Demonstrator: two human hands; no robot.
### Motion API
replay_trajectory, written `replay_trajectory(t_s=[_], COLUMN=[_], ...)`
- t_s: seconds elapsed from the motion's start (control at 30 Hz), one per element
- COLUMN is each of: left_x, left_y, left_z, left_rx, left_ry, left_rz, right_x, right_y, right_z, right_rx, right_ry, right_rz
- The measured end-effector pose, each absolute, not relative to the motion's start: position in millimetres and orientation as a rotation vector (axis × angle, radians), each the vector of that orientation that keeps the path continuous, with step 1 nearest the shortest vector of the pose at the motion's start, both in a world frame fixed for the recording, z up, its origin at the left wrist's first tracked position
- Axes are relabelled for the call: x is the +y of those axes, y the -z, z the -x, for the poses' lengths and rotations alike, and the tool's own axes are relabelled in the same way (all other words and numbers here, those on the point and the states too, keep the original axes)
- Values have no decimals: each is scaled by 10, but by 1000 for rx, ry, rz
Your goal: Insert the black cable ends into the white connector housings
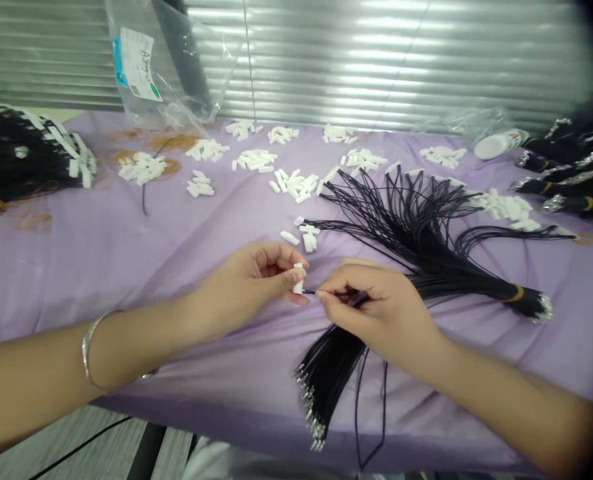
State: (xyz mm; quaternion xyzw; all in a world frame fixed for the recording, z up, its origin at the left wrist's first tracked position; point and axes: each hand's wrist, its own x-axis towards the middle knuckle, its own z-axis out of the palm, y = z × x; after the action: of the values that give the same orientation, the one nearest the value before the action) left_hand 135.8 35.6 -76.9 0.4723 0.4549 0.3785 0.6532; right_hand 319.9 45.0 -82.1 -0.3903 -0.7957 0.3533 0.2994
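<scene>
Between the thumb and fingers of my left hand (263, 277) is a small white plastic piece (298, 279), held upright. Just to its right, my right hand (381, 303) pinches a thin black cord (310, 292), whose end reaches the white piece; I cannot tell whether it is inside it. Below my right hand lies a bundle of black cords (333, 373) with silvery metal ends. Beyond it, a larger cord bundle (441, 267) fans out, tied with a yellow band near its metal ends. A few loose white pieces (309, 240) lie just past my fingertips.
Several heaps of white pieces (296, 185) spread over the purple cloth (176, 247). Black cords with white pieces (26, 157) lie at left, banded bundles (571, 173) at right. A clear plastic bag (176, 73) and a white container (499, 145) stand near the blinds.
</scene>
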Motion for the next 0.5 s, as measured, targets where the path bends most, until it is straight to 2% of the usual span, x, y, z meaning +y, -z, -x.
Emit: replay_trajectory(t_s=[0.5], left_x=[382], left_y=[788], left_z=[-1372], left_rx=[1065], left_ry=[-798], left_rz=[-1091], right_x=[488], right_y=[834], right_z=[-3170], right_rx=[-2063], right_ry=[-1062], right_rz=[1052])
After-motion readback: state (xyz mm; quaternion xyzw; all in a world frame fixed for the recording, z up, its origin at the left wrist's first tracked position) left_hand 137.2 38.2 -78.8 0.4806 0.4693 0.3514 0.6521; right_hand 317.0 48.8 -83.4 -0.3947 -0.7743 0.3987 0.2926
